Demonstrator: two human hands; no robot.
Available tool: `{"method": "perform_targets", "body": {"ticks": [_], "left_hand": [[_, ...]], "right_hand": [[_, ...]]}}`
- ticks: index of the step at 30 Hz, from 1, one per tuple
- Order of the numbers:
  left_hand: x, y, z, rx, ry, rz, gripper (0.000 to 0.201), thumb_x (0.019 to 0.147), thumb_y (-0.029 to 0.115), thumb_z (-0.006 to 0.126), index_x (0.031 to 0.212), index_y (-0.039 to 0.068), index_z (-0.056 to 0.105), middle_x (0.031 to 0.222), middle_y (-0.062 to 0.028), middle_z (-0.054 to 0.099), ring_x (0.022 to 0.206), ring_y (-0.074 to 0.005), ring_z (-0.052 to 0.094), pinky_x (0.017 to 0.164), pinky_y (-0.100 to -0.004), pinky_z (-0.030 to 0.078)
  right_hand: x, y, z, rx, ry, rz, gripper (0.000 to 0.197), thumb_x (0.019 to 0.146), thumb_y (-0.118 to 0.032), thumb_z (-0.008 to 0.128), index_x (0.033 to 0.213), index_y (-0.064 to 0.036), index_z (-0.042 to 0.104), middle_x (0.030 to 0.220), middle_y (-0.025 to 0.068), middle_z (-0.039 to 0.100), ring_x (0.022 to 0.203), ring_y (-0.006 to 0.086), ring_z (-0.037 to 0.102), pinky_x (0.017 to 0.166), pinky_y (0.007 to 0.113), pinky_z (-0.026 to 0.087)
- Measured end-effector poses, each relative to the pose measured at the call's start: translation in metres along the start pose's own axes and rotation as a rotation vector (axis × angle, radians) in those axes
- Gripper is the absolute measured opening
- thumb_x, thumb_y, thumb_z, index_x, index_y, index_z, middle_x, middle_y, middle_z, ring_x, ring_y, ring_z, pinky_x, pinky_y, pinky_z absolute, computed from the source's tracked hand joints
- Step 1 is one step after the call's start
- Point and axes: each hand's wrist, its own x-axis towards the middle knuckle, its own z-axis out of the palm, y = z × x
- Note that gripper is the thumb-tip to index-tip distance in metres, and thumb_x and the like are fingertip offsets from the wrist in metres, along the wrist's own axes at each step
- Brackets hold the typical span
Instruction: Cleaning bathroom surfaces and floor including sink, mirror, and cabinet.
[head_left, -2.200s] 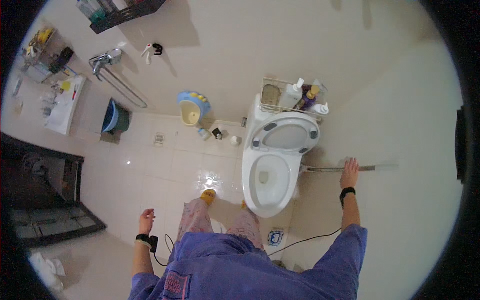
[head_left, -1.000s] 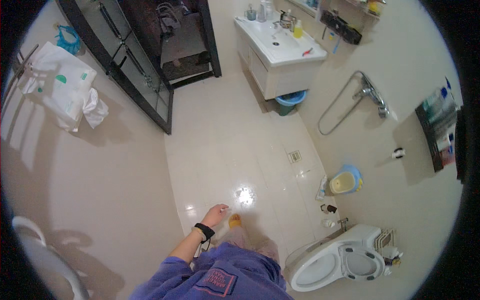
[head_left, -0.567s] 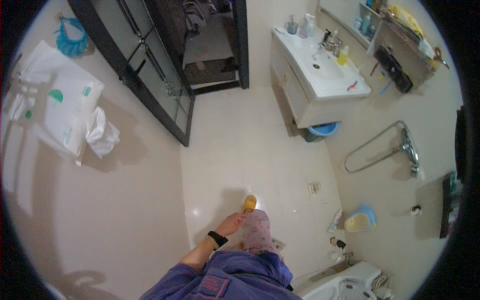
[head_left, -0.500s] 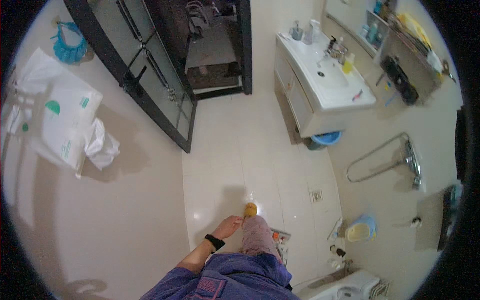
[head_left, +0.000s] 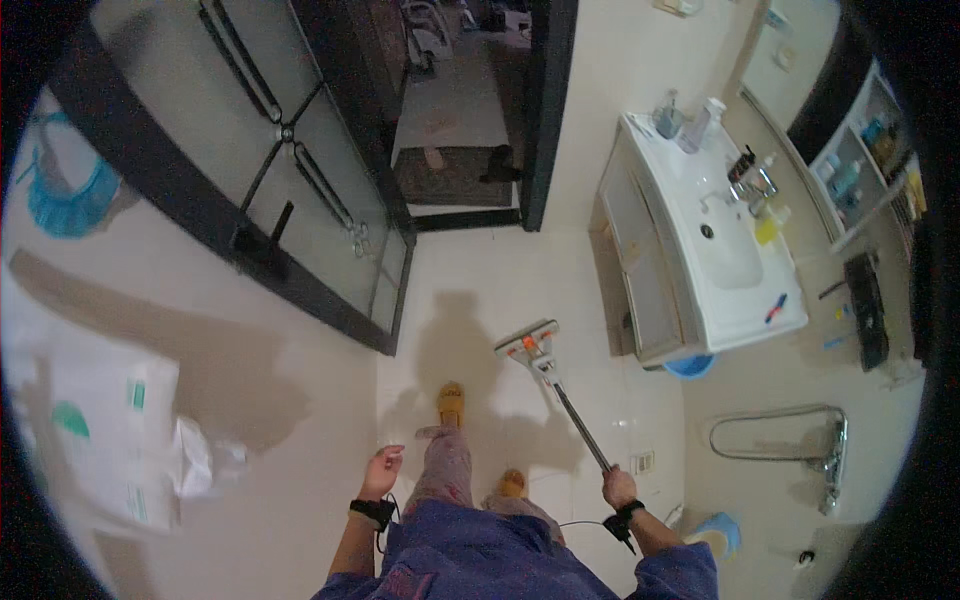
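Observation:
My right hand is wrapped round the dark pole of a flat squeeze mop. The mop's wide head, grey-white with orange parts, rests on the tiled floor ahead of my feet, tilted up to the right. The pole slants from it back toward me. My left hand hangs beside my left leg with loosely bent fingers and nothing in it. Black bands circle both wrists. Below are my yellow slippers and pink trouser legs.
At the right stands a white washbasin cabinet with bottles on top and a blue basin beneath its near end. A dark-framed glass door stands open at the left, beside a doorway with a mat. White packages hang left; a floor drain lies right.
My right hand and arm have come into view gripping the mop, whose head has moved forward from beside my leg. My left hand has shifted left, and my left foot is now forward.

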Motion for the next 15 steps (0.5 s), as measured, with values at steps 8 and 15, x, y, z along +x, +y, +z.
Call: {"method": "perform_targets", "body": {"ticks": [8,15], "left_hand": [[0.173,0.044,-0.068,0.223,-0.057,0.135,0.021,0.085,0.012,0.053,0.106,0.009,0.057,0.101,-0.0116,0.058,0.078,-0.0205,0.06,0.067,-0.0291,0.049],[0.242,0.035,-0.1,0.083,-0.026,-0.129,0.021,0.085,0.011,0.052,0.106,0.009,0.057,0.101,-0.0101,0.06,0.076,-0.019,0.06,0.064,-0.028,0.049]], "right_hand": [[0.27,-0.282,-0.03,0.12,0.033,-0.139,0.032,0.086,-0.029,0.045,0.096,0.001,0.052,0.085,0.0225,0.061,0.083,0.0384,0.059,0.074,0.046,0.047],[0.414,-0.42,-0.04,0.096,-0.097,0.024,0.033,0.088,-0.032,0.041,0.104,-0.0042,0.05,0.096,0.0184,0.061,0.091,0.0355,0.059,0.077,0.045,0.048]]}}
